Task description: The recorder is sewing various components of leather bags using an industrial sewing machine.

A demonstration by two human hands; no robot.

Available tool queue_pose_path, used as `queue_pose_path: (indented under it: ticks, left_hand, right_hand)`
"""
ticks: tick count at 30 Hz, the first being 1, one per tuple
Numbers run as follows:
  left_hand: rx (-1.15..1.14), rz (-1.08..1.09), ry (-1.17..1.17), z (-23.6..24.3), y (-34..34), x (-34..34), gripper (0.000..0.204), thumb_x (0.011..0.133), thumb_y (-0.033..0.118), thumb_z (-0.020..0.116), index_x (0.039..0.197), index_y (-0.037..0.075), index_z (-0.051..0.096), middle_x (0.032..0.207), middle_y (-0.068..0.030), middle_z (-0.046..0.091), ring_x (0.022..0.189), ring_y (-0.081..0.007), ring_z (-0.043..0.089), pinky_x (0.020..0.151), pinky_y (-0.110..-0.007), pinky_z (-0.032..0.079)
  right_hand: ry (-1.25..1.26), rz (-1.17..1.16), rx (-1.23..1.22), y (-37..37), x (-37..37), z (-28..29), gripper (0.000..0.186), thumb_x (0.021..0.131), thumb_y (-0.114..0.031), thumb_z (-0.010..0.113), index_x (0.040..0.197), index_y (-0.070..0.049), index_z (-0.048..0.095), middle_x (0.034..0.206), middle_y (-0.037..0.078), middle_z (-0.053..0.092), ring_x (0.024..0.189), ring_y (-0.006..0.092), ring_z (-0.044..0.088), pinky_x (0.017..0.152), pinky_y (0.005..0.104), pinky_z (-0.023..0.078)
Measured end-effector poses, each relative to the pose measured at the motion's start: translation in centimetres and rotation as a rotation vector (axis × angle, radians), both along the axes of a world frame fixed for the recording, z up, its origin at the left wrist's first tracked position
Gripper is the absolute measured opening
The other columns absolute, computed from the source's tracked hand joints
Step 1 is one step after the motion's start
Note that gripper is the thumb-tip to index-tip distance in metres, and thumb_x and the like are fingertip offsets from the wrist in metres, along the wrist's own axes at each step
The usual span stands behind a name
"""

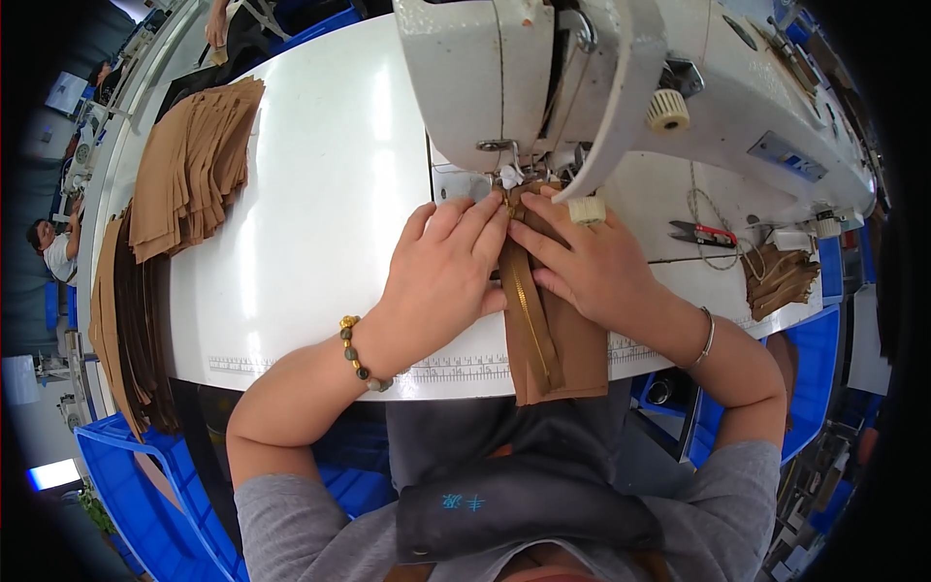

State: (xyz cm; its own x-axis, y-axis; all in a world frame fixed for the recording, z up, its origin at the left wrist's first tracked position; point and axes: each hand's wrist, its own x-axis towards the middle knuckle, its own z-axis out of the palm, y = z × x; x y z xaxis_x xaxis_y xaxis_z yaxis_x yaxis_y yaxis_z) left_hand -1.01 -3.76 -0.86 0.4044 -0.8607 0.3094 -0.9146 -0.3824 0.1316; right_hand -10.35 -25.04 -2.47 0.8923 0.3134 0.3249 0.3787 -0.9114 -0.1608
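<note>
Beneath the presser foot of a white sewing machine (514,175) lies a brown zipper (525,301) with brass-coloured teeth, on top of a brown fabric piece (585,359). The fabric's lower end hangs over the table's front edge. My left hand (446,257) lies flat with fingers stretched along the zipper's left side, fingertips close to the foot. From the right, my right hand (587,257) presses on the zipper and fabric, its fingers extended and partly hidden behind the machine's curved white guard. The needle tip is hard to make out.
A fanned stack of brown fabric pieces (194,165) lies at the left, with darker strips (145,330) draped over the edge below. Red-handled thread snips (703,234) and a small brown bundle (781,281) lie right. Blue bins (160,495) stand below. Other people work at far left.
</note>
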Motion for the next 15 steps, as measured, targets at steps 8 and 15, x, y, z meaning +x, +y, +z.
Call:
queue_pose_path:
  ticks: [8, 15]
  left_hand:
    - [0.000, 0.001, -0.006, -0.12, -0.06, 0.43, 0.084, 0.067, 0.034, 0.086, 0.139, 0.002, 0.058, 0.141, -0.0080, 0.061, 0.126, -0.0290, 0.056, 0.108, -0.043, 0.044]
    - [-0.022, 0.003, -0.024, -0.21, 0.20, 0.32, 0.083, 0.068, 0.034, 0.086, 0.139, 0.001, 0.059, 0.140, -0.0102, 0.060, 0.128, -0.0301, 0.054, 0.109, -0.044, 0.043]
  right_hand:
    - [-0.035, -0.004, -0.006, -0.07, 0.32, 0.14, 0.059, 0.081, -0.029, 0.082, 0.136, -0.014, 0.066, 0.136, 0.009, 0.060, 0.128, 0.0295, 0.056, 0.113, 0.0476, 0.043]
    - [-0.036, -0.002, -0.062, 0.03, 0.08, 0.63, 0.056, 0.081, -0.027, 0.081, 0.133, -0.010, 0.067, 0.132, 0.009, 0.062, 0.121, 0.0298, 0.059, 0.111, 0.0466, 0.045]
